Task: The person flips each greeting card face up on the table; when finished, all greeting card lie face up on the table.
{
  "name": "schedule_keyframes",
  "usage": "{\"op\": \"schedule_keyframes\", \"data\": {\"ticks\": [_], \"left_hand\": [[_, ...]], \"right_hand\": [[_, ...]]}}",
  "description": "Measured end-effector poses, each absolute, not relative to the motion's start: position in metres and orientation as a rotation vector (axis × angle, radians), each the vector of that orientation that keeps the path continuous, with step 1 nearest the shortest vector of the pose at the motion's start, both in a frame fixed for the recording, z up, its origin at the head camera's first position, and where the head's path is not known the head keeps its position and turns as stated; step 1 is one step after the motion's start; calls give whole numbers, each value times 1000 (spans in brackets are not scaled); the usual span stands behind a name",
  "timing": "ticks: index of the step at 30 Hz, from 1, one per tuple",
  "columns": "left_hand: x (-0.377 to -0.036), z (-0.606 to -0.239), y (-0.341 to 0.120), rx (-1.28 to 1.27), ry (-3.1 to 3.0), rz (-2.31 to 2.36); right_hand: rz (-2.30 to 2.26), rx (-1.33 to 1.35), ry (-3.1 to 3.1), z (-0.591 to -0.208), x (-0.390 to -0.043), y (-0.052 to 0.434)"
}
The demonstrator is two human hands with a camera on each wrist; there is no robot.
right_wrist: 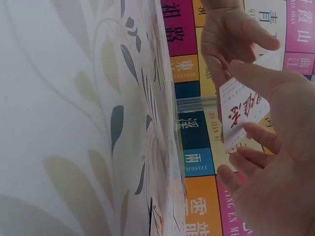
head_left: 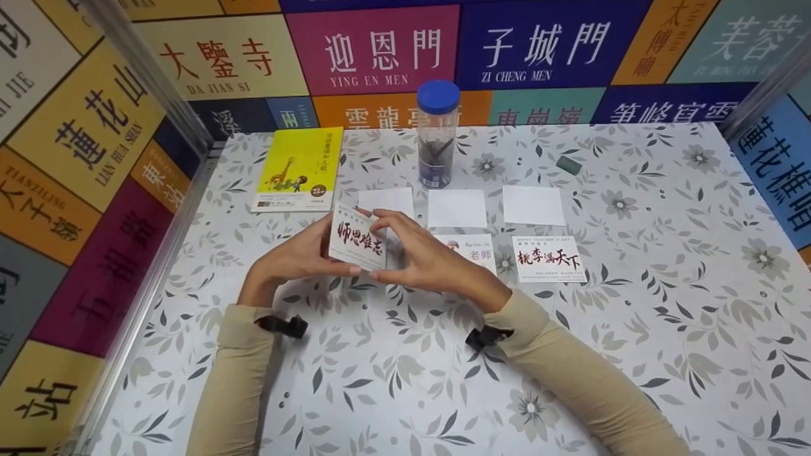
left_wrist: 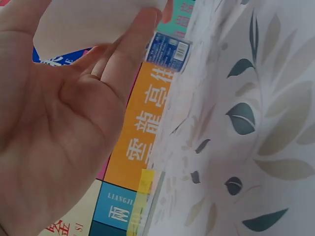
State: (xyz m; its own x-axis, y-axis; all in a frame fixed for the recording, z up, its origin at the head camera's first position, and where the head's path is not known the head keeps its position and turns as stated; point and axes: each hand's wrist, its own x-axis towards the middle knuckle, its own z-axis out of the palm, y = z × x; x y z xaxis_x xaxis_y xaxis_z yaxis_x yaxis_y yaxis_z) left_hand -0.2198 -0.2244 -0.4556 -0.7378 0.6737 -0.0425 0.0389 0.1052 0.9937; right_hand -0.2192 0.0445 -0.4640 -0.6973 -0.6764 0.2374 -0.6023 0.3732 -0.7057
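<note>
Tabletop (head_left: 393, 380): two hands (head_left: 298, 253) (head_left: 431, 258), one held card (head_left: 357, 239)

Colourful lettered walls (head_left: 374, 47) border 3 sides of the floral-patterned table (head_left: 393, 373).

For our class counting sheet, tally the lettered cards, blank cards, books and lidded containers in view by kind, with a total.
White rectangular lettered cards: 3
White rectangular blank cards: 3
Yellow rectangular book: 1
Clear plastic cylindrical container with blue lid: 1
Total: 8
</note>
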Motion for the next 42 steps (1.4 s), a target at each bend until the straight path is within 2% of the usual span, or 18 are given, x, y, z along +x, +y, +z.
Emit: {"op": "schedule_keyframes", "data": {"ticks": [9, 18, 34, 42], "left_hand": [[-227, -467, -229, 605, 2064, 1601], [-227, -470, -230, 581, 2475, 1197], [-213, -483, -220, 601, 2730, 909], [-214, -486, -223, 594, 2704, 948]], "right_hand": [[-979, -1149, 2594, -467, -223, 53], [-739, -1053, 2686, -469, -223, 55], [-679, -1021, 2651, -475, -228, 61], [-641, -981, 2657, -473, -231, 65]]}}
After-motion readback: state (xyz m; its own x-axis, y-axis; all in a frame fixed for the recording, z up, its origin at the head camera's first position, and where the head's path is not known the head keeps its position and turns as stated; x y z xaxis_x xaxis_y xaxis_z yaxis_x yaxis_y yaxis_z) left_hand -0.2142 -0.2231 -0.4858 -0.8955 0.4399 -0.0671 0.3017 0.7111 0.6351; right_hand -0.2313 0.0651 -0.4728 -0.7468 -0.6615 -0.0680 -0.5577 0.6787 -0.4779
